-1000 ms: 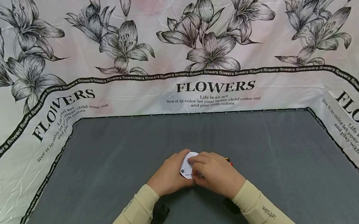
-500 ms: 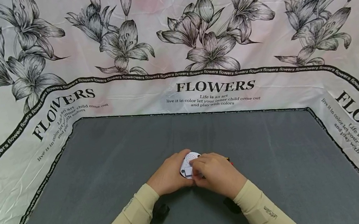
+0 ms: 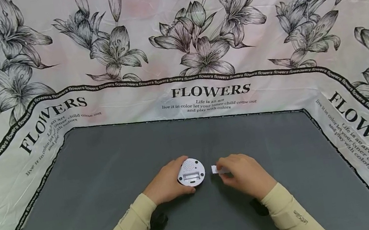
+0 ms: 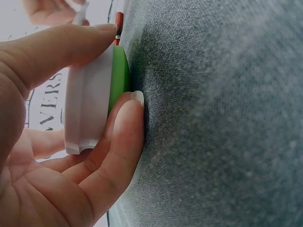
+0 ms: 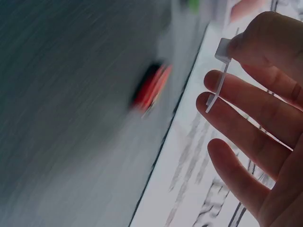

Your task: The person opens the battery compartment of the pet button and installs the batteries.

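Observation:
My left hand (image 3: 168, 180) grips a round white device (image 3: 190, 165) by its sides, thumb at the near edge in the head view. The device's back faces up, showing small speaker holes and an uncovered battery compartment (image 3: 192, 177). In the left wrist view its green lower part (image 4: 120, 75) sits close over the grey cloth. To the right, my right hand (image 3: 245, 172) pinches a small white battery cover (image 3: 215, 169) between thumb and finger, apart from the device. In the right wrist view the cover (image 5: 217, 90) appears edge-on and the other fingers are spread.
A blurred red and black battery-like item (image 5: 152, 87) lies on the grey cloth (image 3: 132, 146) near my right hand; my hand hides it in the head view. White cloth with printed flowers and lettering (image 3: 209, 90) borders the grey area.
The battery cover has come off the device and moved right in my right hand. The compartment under it now shows. My left hand still holds the device; the head view has shifted slightly.

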`<state>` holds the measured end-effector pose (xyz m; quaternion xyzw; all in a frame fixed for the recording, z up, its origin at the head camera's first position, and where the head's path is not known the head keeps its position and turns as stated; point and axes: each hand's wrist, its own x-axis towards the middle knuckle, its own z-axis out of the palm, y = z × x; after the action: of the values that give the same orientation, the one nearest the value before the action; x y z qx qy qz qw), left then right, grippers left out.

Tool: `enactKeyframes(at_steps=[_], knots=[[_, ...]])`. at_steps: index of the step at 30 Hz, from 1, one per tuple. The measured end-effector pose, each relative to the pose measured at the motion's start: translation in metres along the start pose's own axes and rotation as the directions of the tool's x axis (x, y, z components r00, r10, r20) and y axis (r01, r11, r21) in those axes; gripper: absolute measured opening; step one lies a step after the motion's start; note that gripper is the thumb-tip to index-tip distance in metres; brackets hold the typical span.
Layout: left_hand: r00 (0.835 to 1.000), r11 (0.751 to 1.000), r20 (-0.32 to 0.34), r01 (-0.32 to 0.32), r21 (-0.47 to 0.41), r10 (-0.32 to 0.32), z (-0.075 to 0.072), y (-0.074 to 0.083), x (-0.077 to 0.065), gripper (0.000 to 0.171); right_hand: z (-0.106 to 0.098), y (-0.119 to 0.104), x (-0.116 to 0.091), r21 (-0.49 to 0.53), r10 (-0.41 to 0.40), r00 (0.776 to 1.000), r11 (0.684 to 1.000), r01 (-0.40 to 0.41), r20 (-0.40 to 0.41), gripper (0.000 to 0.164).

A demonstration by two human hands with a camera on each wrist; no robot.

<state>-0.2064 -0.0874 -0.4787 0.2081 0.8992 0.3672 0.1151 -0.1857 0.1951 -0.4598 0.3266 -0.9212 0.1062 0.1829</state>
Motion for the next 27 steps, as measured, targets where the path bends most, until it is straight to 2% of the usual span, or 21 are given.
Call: enactKeyframes(at_steps=[6,12,21,24,27], knots=[[1.000,1.000,0.005,0.026,-0.005,-0.026,0.003,-0.004,-0.006,0.096,-0.004,0.029,-0.036,-0.035,0.113,0.990,0.993,-0.111,0.083,0.025],[1.000,1.000,-0.012,0.011,0.013,-0.011,0.002,0.001,0.001,0.098,-0.016,0.050,-0.062,-0.066,0.231,0.965,0.972,-0.224,0.123,0.025],[0.999,0.999,-0.008,0.031,0.014,-0.031,-0.002,0.000,0.000,0.099,-0.016,0.053,-0.061,-0.058,0.262,0.951,0.965,-0.256,0.162,0.021],[1.000,1.000,-0.004,0.027,0.015,-0.027,-0.001,0.000,0.001,0.099,-0.015,0.052,-0.055,-0.049,0.277,0.943,0.961,-0.273,0.183,0.017],[1.000,1.000,0.003,0.018,0.013,-0.018,-0.001,0.001,0.001,0.098,-0.012,0.050,-0.043,-0.045,0.273,0.946,0.962,-0.270,0.175,0.015]])
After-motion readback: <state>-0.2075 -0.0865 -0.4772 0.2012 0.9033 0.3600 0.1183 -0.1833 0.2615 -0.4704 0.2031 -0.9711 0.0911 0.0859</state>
